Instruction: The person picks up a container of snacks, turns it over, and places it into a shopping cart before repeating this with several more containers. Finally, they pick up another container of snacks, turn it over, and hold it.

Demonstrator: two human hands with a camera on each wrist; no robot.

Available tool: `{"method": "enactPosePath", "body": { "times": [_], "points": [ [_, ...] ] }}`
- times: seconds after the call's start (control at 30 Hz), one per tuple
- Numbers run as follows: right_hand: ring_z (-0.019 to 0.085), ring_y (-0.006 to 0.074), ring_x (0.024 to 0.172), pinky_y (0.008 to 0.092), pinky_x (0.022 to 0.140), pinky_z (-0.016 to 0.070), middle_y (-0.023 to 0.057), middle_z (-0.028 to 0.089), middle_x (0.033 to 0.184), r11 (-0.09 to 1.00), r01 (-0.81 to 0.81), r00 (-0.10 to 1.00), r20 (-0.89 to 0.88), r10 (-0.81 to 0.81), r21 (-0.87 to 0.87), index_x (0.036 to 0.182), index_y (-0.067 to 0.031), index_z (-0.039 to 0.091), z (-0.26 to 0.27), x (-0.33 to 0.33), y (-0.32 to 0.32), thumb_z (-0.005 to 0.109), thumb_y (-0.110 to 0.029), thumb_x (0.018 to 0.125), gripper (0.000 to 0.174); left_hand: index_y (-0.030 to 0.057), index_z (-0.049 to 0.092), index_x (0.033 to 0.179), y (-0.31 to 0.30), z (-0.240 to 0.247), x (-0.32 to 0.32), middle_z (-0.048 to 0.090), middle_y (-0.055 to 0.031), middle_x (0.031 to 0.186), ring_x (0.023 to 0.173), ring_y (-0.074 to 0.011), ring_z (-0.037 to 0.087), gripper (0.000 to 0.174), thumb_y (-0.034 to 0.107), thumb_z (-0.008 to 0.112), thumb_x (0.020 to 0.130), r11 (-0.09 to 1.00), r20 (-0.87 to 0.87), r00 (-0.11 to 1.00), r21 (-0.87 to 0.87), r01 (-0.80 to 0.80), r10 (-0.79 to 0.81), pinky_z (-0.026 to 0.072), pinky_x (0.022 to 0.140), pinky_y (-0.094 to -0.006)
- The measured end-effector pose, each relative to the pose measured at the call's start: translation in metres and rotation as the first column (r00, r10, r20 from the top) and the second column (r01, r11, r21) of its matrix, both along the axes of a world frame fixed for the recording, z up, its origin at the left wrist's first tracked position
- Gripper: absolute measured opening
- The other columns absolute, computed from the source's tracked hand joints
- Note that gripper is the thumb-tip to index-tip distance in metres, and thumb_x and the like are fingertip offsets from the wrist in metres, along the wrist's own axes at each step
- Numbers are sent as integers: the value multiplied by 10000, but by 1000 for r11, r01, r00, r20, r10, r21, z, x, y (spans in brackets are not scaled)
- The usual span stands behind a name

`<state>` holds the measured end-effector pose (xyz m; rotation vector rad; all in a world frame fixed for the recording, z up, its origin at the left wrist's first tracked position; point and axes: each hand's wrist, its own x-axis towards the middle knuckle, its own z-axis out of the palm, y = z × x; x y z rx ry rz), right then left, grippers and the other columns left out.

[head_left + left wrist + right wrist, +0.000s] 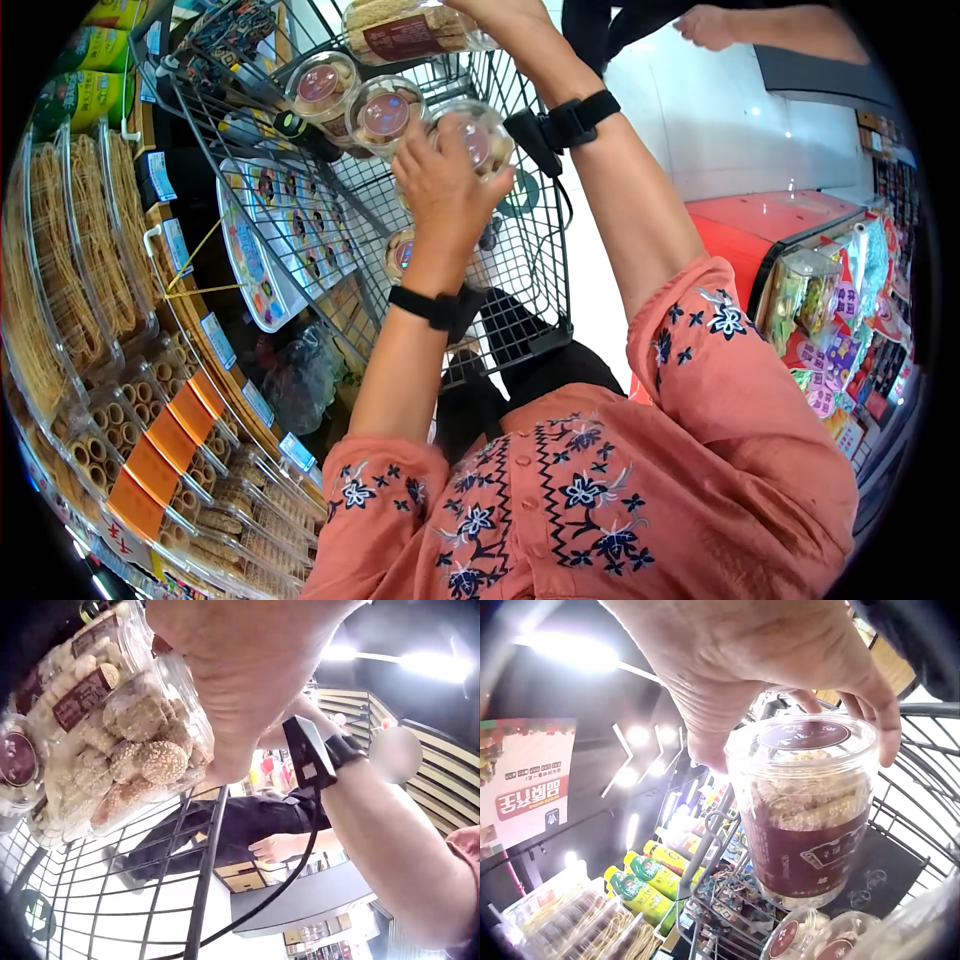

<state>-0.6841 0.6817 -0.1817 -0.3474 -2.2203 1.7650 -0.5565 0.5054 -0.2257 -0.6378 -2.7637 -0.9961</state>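
Observation:
My left hand (440,185) grips a clear plastic tub of sesame cookies (485,140), index finger over its lid and thumb at its side. That tub (150,750) shows pale seeded balls and a dark red label in the left wrist view. Up at the top of the head view, my right hand (510,20) holds another clear tub (400,32) lying sideways. In the right wrist view, the right hand (780,660) spans the lid of this tub (806,817), which has a wide maroon band. Two more round-lidded tubs (385,115) (322,87) sit beside the left hand.
A wire shopping cart (520,270) stands before me, with another tub (400,252) lower inside. Shelves of packed rolls and sticks (80,250) run along the left. Another person's hand (708,27) appears at upper right, near a red display (740,225).

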Motion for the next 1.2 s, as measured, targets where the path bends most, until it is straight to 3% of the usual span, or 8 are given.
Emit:
{"method": "enactPosePath", "body": {
  "times": [0.33,0.43,0.47,0.63,0.67,0.8,1.07,1.2],
  "points": [
    [621,172,1045,331,885,523,120,657,1151,1000,19,990,-137,-22,-23,1163,51,628,33,43,1,800,-252,873,454,58,543,1357,-57,-37,11,474,-254,1351,1301,-433,444,894,474,906,654,982,17,999,-186,-38,42,347,1078,-562],
    [605,172,1109,323,907,520,115,654,1225,986,57,998,18,-60,154,1196,36,661,36,52,11,760,-333,924,469,47,552,1357,-63,-38,11,460,-281,1402,1344,-450,425,893,495,902,668,985,33,999,-170,-30,36,330,1104,-572],
    [637,329,1201,376,991,526,303,606,1297,977,72,995,53,-84,199,1424,158,424,35,61,16,833,-583,716,1103,41,545,1371,-66,-34,12,452,-290,1421,1359,-450,419,892,499,892,689,982,56,998,-189,-24,35,329,1114,-564],
    [617,304,1152,374,941,516,258,609,1258,996,-70,989,137,62,50,1478,84,419,79,91,12,821,-585,750,1067,0,503,1437,-87,-5,11,434,-320,1487,1428,-440,391,850,490,823,821,988,212,966,-18,-150,151,346,1149,-504],
    [618,310,1148,381,935,519,264,611,1249,995,-93,985,151,86,44,1482,82,418,87,95,10,813,-583,754,1062,-22,487,1448,-96,-4,9,467,-276,1482,1407,-394,449,765,521,694,951,975,252,955,111,-192,159,405,1115,-458],
    [632,339,1124,396,920,527,290,621,1220,973,-222,961,183,207,64,1482,65,450,128,108,-13,804,-559,747,1026,-19,449,1472,-121,52,15,494,-195,1485,1319,-306,554,830,684,418,1033,571,750,630,613,-546,-202,489,1052,-437],
    [610,227,1047,335,919,500,143,643,1121,811,-568,820,183,543,140,1464,25,498,212,157,-83,799,-445,801,866,88,380,1546,-159,145,79,566,-133,1466,1305,-303,596,792,698,300,1047,117,425,619,872,-475,-661,577,973,-477],
    [597,236,1035,348,917,490,132,634,1100,692,-685,728,208,653,229,1453,-1,528,248,183,-117,769,-484,801,846,108,385,1552,-184,176,135,546,-137,1487,1318,-310,588,769,684,306,1049,52,396,697,887,-459,-598,610,937,-487]
  ]
}}
